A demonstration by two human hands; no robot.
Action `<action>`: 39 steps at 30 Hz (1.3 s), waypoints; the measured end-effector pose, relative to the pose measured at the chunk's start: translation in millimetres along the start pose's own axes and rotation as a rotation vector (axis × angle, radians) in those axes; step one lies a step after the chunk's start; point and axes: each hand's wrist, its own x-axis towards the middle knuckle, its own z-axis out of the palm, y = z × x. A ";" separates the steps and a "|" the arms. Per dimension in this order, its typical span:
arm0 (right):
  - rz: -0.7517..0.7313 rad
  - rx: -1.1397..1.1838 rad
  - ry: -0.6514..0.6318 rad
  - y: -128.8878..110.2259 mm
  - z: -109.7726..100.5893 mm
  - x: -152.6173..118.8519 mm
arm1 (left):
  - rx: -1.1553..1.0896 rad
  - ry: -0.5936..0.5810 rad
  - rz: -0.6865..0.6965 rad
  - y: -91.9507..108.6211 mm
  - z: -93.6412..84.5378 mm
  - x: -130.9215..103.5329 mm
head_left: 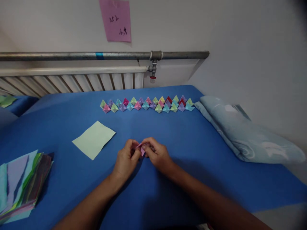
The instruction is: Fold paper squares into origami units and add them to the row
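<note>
Pinching: both hands at work on one small pink paper [142, 150], as I see it from here.
Pink paper: between the two hands, near the middle of the blue surface [59, 126]; mostly covered by fingers, so I can't make out its folds.
Left hand [125, 158]: thumb and bent fingers gripping the paper's left side.
Right hand [158, 155]: thumb and curled fingers gripping its right side, fingertips close to the other hand's.
Forearms [203, 193]: bare, reaching in from the near edge.
Green sheet [94, 140]: pale, flat, one corner pointing away from the person; left of the hands, apart from them.
Stack [25, 182]: loose mixed papers, blue, purple, green, dark, some pink; near left, edges uneven.
Folded pieces [145, 105]: small pointed shapes in staggered rows beyond the hands, packed side by side; pink, green, blue, purple, yellow, red.
Blanket [240, 134]: pale blue-grey, patterned, folded, on the right; its near-left tip comes close to the row's right end.
Radiator [79, 83]: white, behind the surface, left side.
Pipe [62, 56]: grey metal, running above it, blue band round it.
Valve [153, 68]: hanging below the pipe, red handle.
Note [116, 22]: pink, handwritten, on the wall [251, 48] above the pipe.
</note>
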 end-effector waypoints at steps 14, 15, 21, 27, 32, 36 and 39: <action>-0.177 -0.075 0.005 -3.1 -7.6 -0.1 | -0.517 0.003 -0.195 13.9 -8.7 10.1; -0.197 -0.087 -0.004 -3.4 -8.4 -0.4 | -0.530 0.004 -0.199 14.1 -9.1 10.7; 0.094 0.145 0.037 -7.3 -12.2 4.5 | -0.456 -0.028 -0.175 11.4 -9.3 12.1; 0.195 0.245 -0.046 -8.4 -11.4 10.9 | -0.392 -0.119 -0.150 6.4 -5.9 8.0; 0.198 0.281 0.016 -5.1 -10.4 9.9 | -0.379 -0.163 -0.185 7.6 -6.3 7.4; 0.193 0.268 0.043 -6.0 -12.9 8.4 | -0.279 -0.274 -0.209 9.7 -8.6 7.2; 0.192 0.263 0.025 -6.4 -13.5 8.0 | -0.257 -0.292 -0.196 10.4 -9.9 7.0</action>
